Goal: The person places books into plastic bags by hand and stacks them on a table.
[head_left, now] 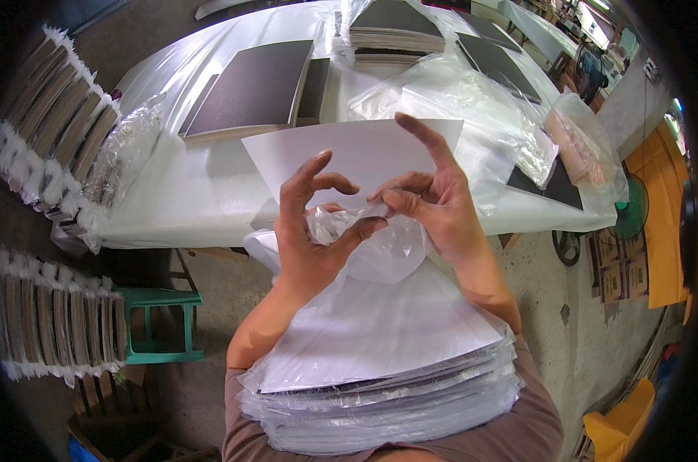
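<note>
1. We are in a workshop, seemingly one where flat goods get packed.
2. We see a broad plastic-covered table [210, 189] bearing dark boards [249, 85] in stacks and loose clear bags [460, 96].
3. We find thick bundles [60, 323] in rows at the left, near a green plastic stool [168, 296].
4. We also notice a grey concrete floor [537, 339], cartons [624, 269] and a dark fan [590, 75] at the right.

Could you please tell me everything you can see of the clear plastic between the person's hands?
The clear plastic looks like thin, shiny, see-through film, crumpled and creased. A bunched part lies between the thumb and fingers of the left hand; the right hand pinches its upper edge. A looser, flatter part spreads below the fingers. Whether it is a bag cannot be told.
</note>
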`<state>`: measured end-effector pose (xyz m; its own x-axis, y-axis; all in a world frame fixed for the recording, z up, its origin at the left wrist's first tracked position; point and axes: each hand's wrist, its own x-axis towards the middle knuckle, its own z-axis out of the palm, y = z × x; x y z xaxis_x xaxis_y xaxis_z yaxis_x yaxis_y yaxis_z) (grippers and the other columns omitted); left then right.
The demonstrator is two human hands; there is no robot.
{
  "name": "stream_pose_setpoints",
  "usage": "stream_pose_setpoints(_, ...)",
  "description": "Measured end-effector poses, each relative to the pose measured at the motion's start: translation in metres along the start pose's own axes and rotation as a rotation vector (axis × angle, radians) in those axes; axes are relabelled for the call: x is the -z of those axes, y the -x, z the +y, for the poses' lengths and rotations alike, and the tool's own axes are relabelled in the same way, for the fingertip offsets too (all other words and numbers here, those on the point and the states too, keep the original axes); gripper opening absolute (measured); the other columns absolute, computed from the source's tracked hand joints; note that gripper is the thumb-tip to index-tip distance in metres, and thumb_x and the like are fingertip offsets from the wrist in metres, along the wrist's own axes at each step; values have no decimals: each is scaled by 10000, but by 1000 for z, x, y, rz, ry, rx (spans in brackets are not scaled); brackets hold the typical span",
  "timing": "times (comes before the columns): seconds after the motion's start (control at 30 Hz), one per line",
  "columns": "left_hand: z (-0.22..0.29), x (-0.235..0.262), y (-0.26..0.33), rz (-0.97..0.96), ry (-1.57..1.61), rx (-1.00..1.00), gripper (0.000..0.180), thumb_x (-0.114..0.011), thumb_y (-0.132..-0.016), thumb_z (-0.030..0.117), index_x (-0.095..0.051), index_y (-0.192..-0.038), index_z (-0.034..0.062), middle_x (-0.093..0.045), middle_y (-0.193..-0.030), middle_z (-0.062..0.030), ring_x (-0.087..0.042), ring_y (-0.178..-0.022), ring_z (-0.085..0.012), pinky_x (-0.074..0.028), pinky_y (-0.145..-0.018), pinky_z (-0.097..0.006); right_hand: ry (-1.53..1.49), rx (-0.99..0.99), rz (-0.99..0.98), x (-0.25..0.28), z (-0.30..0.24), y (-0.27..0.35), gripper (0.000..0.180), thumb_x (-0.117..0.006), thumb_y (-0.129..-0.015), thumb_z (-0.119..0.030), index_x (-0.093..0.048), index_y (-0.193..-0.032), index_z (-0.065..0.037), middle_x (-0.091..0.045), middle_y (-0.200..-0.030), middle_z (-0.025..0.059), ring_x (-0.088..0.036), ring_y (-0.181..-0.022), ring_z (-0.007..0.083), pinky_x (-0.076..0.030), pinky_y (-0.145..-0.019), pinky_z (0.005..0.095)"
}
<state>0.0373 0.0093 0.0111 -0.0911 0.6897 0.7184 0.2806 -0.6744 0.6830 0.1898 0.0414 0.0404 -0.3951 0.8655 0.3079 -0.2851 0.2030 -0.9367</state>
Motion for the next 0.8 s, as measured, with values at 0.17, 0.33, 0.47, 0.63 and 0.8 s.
stream_pose_setpoints(0.17,4,3,3,-43,208,313,641,-703,-629,-11,-371,-1177,7,-590,-803,-107,-574,-638,-121,-479,-531,-218,166,77,99,1,5,0,537,-662,-695,-26,-395,-1161,-32,-627,-777,109,-589,-715,101,-453,-595,185)
stream_pose_setpoints(0.33,0,2,4,-93,294,383,455,-671,-666,-19,-489,-1083,-3,-602,-760,-94,-574,-616,-106,-473,-517,-214,381,99,117,10,16,2,470,-714,-634,-41,-502,-1054,-23,-622,-770,81,-579,-695,85,-449,-574,177)
stream_pose_setpoints(0.47,1,2,4,-34,278,368,419,-661,-666,-42,-508,-1056,-21,-574,-718,-72,-551,-608,-100,-464,-516,-214,218,170,104,11,20,-2,532,-720,-626,-41,-470,-1096,-35,-606,-796,68,-563,-680,75,-448,-610,173)
stream_pose_setpoints(0.63,-2,3,7,50,215,341,409,-680,-660,-7,-537,-1042,20,-587,-827,-71,-565,-667,-104,-463,-573,-217,112,72,82,0,12,3,553,-703,-645,-32,-441,-1131,-64,-605,-809,68,-565,-699,76,-447,-636,178)
stream_pose_setpoints(0.8,-5,4,11,-7,102,316,395,-688,-657,17,-550,-1026,35,-581,-881,-68,-559,-715,-96,-465,-630,-228,184,37,123,0,5,-1,472,-689,-658,-11,-477,-1078,-46,-615,-762,58,-575,-741,73,-445,-624,174)
